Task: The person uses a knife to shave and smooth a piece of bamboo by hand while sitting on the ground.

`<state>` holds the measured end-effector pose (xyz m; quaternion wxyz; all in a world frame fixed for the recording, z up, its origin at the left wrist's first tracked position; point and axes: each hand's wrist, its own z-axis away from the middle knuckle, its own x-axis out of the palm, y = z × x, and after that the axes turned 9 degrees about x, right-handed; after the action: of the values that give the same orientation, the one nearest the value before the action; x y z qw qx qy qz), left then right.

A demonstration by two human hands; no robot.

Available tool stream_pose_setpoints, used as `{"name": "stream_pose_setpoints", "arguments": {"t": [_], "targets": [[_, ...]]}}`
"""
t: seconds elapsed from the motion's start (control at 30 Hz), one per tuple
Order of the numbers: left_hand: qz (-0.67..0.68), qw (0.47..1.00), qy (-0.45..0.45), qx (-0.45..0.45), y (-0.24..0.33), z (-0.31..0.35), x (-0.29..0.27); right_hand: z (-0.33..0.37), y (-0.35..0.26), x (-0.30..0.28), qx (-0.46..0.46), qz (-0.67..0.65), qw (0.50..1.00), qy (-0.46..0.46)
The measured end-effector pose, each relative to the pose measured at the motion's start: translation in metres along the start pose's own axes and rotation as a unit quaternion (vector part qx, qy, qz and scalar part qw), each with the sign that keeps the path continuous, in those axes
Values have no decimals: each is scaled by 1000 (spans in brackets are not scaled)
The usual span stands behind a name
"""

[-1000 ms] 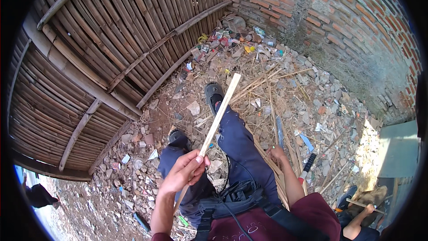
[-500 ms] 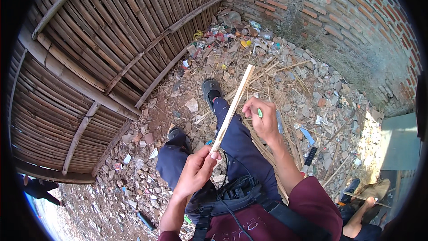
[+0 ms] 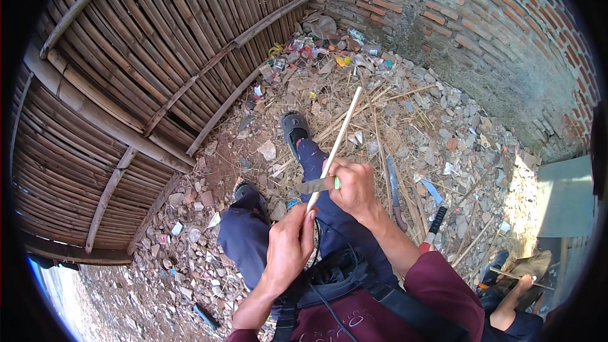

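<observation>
My left hand [image 3: 288, 244] is closed around the lower end of a pale bamboo strip [image 3: 345, 124], which slants up and away to the right over my legs. In my right hand [image 3: 356, 187] is a knife with a green handle [image 3: 337, 183], fingers wrapped round it. Its grey blade [image 3: 315, 185] lies across the strip a little above my left hand. My right fingers also sit against the strip, just beyond the blade. The palm hides most of the knife's handle.
Beside my right forearm lies a long blade [image 3: 392, 180] on the rubble, near a black-handled tool [image 3: 437, 218]. Loose bamboo strips [image 3: 373, 104] are scattered ahead. A bamboo wall [image 3: 158, 57] and a brick wall [image 3: 468, 12] enclose the spot. A co-worker's hand [image 3: 526, 282] holds a stick at lower right.
My right hand has moved left and down onto the bamboo strip, bringing the knife's blade across it. The strip has turned in my left hand and now shows a narrower side.
</observation>
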<state>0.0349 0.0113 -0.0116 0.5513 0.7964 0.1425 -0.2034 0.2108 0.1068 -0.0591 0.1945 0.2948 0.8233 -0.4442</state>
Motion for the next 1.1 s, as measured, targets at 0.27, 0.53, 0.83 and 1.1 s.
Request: {"name": "stream_pose_setpoints", "arguments": {"t": [0.27, 0.53, 0.83, 1.1], "targets": [[-114, 990, 43, 66, 2, 1, 15, -4, 1, -6, 24, 35, 999, 30], [-122, 990, 39, 60, 1, 5, 18, -10, 11, 4, 23, 27, 996, 80], [-116, 992, 20, 46, -6, 28, 16, -47, 58, 6, 104, 102, 971, 190], [-83, 996, -11, 7, -29, 52, -6, -79, 130, -24, 256, 69, 944, 196]]}}
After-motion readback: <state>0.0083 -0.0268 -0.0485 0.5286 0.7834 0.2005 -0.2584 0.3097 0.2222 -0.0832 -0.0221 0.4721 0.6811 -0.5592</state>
